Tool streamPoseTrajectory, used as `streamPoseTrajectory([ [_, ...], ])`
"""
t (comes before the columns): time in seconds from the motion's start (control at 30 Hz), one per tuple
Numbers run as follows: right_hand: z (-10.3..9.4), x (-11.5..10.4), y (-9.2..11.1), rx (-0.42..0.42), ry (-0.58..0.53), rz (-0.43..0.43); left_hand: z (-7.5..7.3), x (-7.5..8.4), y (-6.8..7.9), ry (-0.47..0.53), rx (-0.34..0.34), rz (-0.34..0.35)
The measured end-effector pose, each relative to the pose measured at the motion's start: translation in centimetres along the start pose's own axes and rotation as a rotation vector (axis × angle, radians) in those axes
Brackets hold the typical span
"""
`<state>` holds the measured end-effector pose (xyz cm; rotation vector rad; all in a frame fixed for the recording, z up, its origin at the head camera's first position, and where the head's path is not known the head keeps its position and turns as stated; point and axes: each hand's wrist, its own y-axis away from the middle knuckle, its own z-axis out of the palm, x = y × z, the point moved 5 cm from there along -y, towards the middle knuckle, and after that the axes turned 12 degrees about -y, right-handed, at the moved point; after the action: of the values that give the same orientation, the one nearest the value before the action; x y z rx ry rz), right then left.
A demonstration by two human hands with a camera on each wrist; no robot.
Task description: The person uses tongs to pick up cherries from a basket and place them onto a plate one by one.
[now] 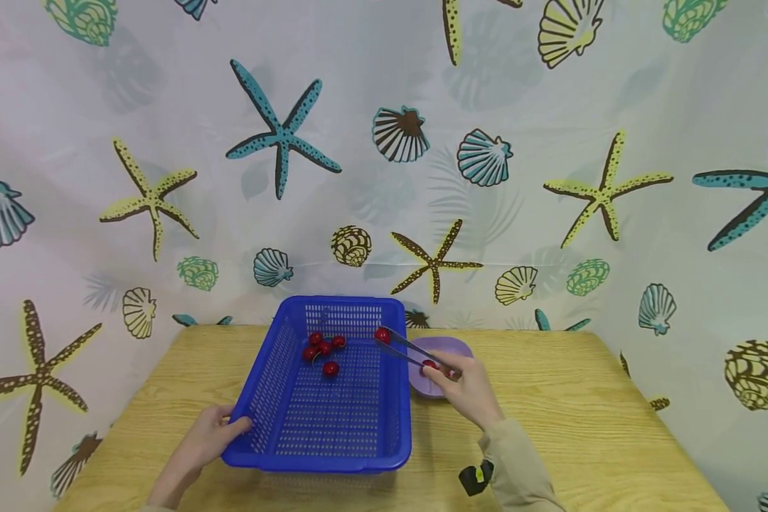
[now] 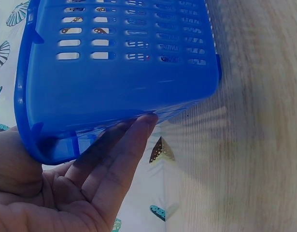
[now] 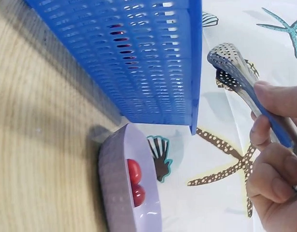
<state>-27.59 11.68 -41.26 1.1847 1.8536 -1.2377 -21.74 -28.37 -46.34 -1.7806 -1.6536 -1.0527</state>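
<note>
In the head view, my left hand [image 1: 208, 435] grips the near left corner of a blue plastic basket [image 1: 402, 444], thumb over the rim. In the left wrist view its fingers [image 2: 120, 169] lie along the outer wall. My right hand [image 1: 466, 391] holds metal tongs [image 1: 412, 348] that reach over the basket's right rim. A red cherry [image 1: 382, 334] sits at the tong tips, inside the rim in the head view; the perforated tong heads [image 3: 229, 60] hide it in the right wrist view. Several cherries [image 1: 325, 348] lie toward the basket's far left.
A purple bowl [image 1: 456, 346] stands on the wooden table [image 1: 537, 412], close to the basket's right side, with two cherries [image 3: 137, 193] visible in it. Behind the table hangs a curtain [image 1: 384, 213] printed with starfish and shells. A black item [image 1: 476, 478] is near the right sleeve.
</note>
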Motion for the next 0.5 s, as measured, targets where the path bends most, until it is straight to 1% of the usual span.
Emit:
streamPoseTrajectory([
  [0.1,-0.6,0.9,0.7,0.041,0.007,0.017,0.0,0.0,0.0,-0.004,0.004,-0.005],
  [0.23,-1.5,2.3,1.7,0.095,0.031,0.084,0.0,0.1,0.0,-0.007,0.002,0.008],
  [0.37,-2.6,3.4,2.7,0.144,0.029,0.149,-0.1,0.2,0.1,-0.009,0.005,0.009],
  [0.5,-3.5,4.2,3.5,0.188,0.022,0.18,-0.1,0.3,0.2,-0.014,0.013,-0.002],
])
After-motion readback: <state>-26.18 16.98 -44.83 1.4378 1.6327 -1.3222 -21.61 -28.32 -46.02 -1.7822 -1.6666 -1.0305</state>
